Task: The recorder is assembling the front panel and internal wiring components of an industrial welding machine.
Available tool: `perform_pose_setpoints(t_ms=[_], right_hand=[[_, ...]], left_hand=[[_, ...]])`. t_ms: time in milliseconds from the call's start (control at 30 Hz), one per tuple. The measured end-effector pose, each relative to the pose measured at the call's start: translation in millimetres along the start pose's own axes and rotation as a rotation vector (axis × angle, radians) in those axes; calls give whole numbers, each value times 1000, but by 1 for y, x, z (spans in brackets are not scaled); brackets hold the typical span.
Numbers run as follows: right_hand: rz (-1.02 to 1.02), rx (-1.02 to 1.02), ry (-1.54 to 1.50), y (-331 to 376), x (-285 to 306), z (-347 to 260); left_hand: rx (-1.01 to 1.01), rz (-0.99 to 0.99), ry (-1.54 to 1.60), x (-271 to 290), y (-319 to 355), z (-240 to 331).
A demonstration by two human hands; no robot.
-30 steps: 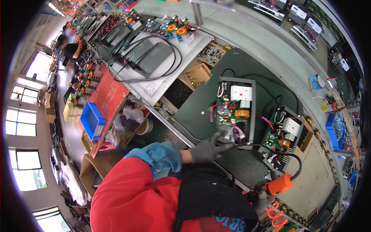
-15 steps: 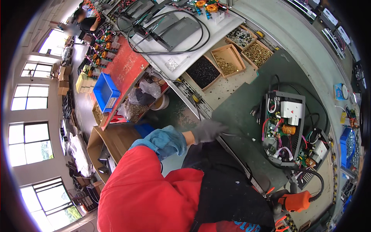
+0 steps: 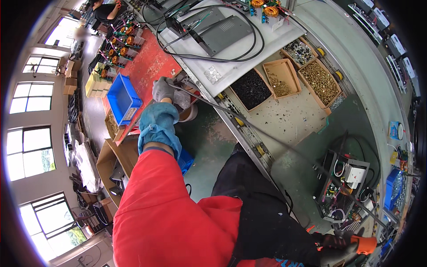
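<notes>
My left hand (image 3: 163, 90), in a grey glove with a blue sleeve cover behind it, is closed on a black cable (image 3: 267, 132) beside the red bench's edge. The cable runs taut across the worktop toward the lower right. There my right hand (image 3: 336, 252), in a dark glove, grips an orange power tool (image 3: 365, 245), partly cut off by the dark rim of the picture. Just above the tool lies an open electronic unit (image 3: 340, 187) with a white block, a copper coil and coloured wires. The cable passes over this unit.
Cardboard trays of black screws (image 3: 250, 90), brass parts (image 3: 318, 82) and silver parts stand at the back. Grey casings (image 3: 227, 36) and looped cable lie on the white board (image 3: 275, 40). A blue bin (image 3: 123, 100) sits on the red bench (image 3: 153, 58); a metal rail edges the worktop.
My left hand has swung away to the upper left, drawing the cable out straight. My right hand and the orange tool have shifted toward the lower right.
</notes>
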State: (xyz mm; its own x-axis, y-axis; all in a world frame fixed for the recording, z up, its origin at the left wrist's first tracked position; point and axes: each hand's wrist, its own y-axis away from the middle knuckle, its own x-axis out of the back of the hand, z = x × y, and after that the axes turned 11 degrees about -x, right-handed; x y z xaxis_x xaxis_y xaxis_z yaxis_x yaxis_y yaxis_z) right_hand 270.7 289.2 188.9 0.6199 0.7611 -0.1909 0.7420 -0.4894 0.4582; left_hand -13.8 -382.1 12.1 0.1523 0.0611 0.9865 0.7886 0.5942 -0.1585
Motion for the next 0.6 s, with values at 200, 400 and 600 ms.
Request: perform_pose_setpoints(t_ms=[200,400,600], right_hand=[[419,426,-71,0,-33,-72],[758,594,128,-5,-82,-61],[637,587,268,-20,-105,-36]], left_hand=[[219,-20,200,-63,-17,-63],[568,-241,766,-65,10,-107],[339,-404,1058,45,-16,-77]])
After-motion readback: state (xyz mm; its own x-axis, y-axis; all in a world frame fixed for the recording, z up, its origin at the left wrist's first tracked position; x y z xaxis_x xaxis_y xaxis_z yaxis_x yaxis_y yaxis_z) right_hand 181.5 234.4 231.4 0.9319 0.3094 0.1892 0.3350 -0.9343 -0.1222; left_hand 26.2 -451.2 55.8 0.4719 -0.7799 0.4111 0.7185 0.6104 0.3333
